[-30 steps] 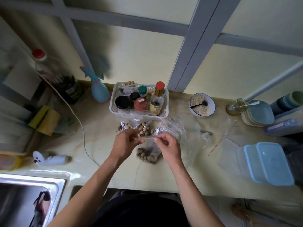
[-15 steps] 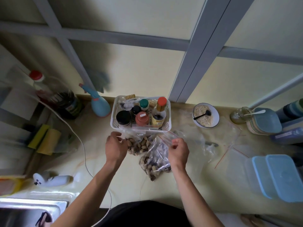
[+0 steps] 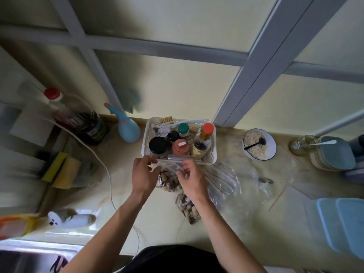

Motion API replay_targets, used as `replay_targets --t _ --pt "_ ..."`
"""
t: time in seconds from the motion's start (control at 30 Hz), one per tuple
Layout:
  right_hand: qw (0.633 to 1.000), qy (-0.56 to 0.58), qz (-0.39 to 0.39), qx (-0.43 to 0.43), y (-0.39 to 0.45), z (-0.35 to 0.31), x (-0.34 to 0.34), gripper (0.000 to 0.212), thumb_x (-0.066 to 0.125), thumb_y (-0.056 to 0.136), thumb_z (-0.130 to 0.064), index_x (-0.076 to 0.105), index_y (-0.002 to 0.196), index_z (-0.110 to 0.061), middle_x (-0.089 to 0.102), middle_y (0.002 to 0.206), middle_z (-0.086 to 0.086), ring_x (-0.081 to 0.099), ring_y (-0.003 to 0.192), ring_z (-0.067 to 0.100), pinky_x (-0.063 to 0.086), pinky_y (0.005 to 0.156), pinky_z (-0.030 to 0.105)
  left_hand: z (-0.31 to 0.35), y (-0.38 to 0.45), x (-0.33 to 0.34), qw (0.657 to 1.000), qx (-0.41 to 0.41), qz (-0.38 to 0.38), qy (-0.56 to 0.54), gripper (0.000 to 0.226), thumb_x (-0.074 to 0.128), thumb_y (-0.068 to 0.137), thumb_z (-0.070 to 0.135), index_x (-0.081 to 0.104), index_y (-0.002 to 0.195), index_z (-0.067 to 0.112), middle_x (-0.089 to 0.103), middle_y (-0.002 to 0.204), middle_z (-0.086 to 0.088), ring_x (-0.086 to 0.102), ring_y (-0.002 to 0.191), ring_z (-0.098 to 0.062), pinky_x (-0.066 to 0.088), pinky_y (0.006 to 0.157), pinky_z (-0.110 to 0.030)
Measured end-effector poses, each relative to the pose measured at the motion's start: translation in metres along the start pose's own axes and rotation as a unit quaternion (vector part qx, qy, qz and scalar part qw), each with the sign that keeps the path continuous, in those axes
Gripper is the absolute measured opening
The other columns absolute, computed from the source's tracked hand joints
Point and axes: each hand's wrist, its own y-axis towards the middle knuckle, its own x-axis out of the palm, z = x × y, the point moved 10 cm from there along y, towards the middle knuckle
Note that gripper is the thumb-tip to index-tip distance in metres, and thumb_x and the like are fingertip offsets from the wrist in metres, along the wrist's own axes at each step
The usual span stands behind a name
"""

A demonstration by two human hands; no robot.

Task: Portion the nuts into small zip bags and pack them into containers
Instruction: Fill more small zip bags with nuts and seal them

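- A small bag of nuts is held over the counter, just in front of the basket.
- The top edge of the bag is pinched by the left hand at one end and by the right hand at the other; the fingers of both hands are curled onto the plastic.
- A second filled bag lies on the counter, partly under the right wrist.
- The blue containers stand well apart, at the right edge.
- Whether the zip strip is fully closed cannot be told.
- Risk: if the strip is pressed unevenly, a gap is likely left and nuts may be spilled when the bag is moved.
- Risk: the basket may be knocked, since the knuckles are very near its wall.
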Motion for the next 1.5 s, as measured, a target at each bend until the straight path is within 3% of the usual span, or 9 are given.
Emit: replay_targets --t 0.4,0.6,0.77,0.9,1.03,1.13,1.2,1.3,1.5 --pt "0.982 0.079 -0.164 0.060 -0.030 -0.019 0.027 0.016 0.053 0.101 -0.030 0.054 0.087 -0.022 0.061 0.087 0.006 0.059 0.081 0.018 0.045 0.069 0.032 -0.003 -0.012 -0.024 0.998 0.040 -0.018 -0.053 0.006 0.062 0.096 0.024 0.062 0.101 0.025 0.062 0.105 0.006 0.059 0.102 -0.012 0.052 0.087 -0.037" --pt "0.972 0.196 -0.100 0.085 -0.048 -0.021 0.000 0.011 0.053 0.104 -0.030 0.059 0.100 -0.021 0.067 0.094 0.002 0.065 0.085 0.011 0.050 0.075 0.026 0.003 -0.050 -0.013 0.974 -0.040 -0.127 -0.183 0.037 0.051 0.099 0.054 0.067 0.109 0.023 0.072 0.107 0.008 0.064 0.103 -0.007 0.046 0.082 -0.021" --pt "0.960 0.265 -0.030 0.086 -0.061 -0.017 -0.017 0.015 0.061 0.099 -0.034 0.068 0.103 -0.021 0.076 0.087 0.003 0.072 0.083 0.015 0.054 0.074 0.036 0.016 -0.080 0.014 0.942 -0.022 -0.189 -0.276 0.043 0.056 0.101 0.042 0.070 0.082 0.006 0.071 0.078 -0.022 0.067 0.068 -0.028 0.055 0.065 -0.043" --pt "0.962 0.261 0.018 0.081 -0.080 -0.007 -0.036 0.014 0.055 0.106 -0.021 0.065 0.102 -0.012 0.073 0.071 -0.009 0.067 0.065 0.002 0.050 0.063 0.017 0.018 -0.099 0.029 0.950 -0.033 -0.150 -0.273 0.042 0.056 0.102 0.033 0.063 0.072 0.004 0.060 0.063 -0.005 0.054 0.060 -0.016 0.044 0.061 -0.027" --pt "0.965 0.233 0.043 0.116 -0.096 0.024 -0.039 0.024 0.048 0.107 -0.037 0.062 0.092 -0.025 0.072 0.076 0.005 0.070 0.073 0.018 0.055 0.073 0.034 0.016 -0.117 0.054 0.938 -0.055 -0.190 -0.284 0.044 0.054 0.103 0.031 0.066 0.076 -0.001 0.065 0.069 -0.010 0.058 0.066 -0.018 0.046 0.067 -0.031" --pt "0.964 0.223 0.033 0.143 -0.104 0.042 -0.042 0.028 0.045 0.108 -0.036 0.062 0.093 -0.019 0.074 0.075 0.011 0.071 0.072 0.018 0.053 0.069 0.025 0.007 -0.130 0.067 0.934 -0.090 -0.210 -0.276 0.041 0.055 0.101 0.025 0.064 0.062 0.015 0.062 0.067 0.000 0.055 0.066 -0.015 0.043 0.066 -0.028" --pt "0.966 0.193 0.016 0.169 -0.112 0.056 -0.038 0.030 0.044 0.109 -0.033 0.062 0.093 -0.014 0.075 0.070 0.008 0.069 0.063 0.012 0.050 0.062 0.018 -0.001 -0.139 0.077 0.926 -0.105 -0.239 -0.274 0.033 0.056 0.098 0.022 0.073 0.071 0.015 0.071 0.079 0.004 0.065 0.078 -0.016 0.050 0.074 -0.028" --pt "0.971 0.140 0.021 0.195 -0.124 0.081 -0.033 0.029 0.048 0.106 -0.035 0.065 0.085 -0.023 0.073 0.076 -0.004 0.070 0.072 0.013 0.058 0.073 0.037 -0.015 -0.147 0.089 0.910 -0.126 -0.273 -0.284 0.025 0.054 0.099 0.013 0.078 0.102 0.007 0.077 0.103 -0.010 0.073 0.100 -0.025 0.054 0.093 -0.035" --pt "0.962 0.180 0.005 0.205 -0.134 0.090 -0.034 0.022 0.053 0.104 -0.032 0.067 0.088 -0.027 0.073 0.075 -0.011 0.071 0.072 0.012 0.061 0.069 0.039 -0.024 -0.151 0.092 0.914 -0.152 -0.258 -0.275 0.025 0.052 0.102 0.016 0.075 0.105 0.007 0.077 0.098 -0.011 0.074 0.093 -0.022 0.055 0.087 -0.032"
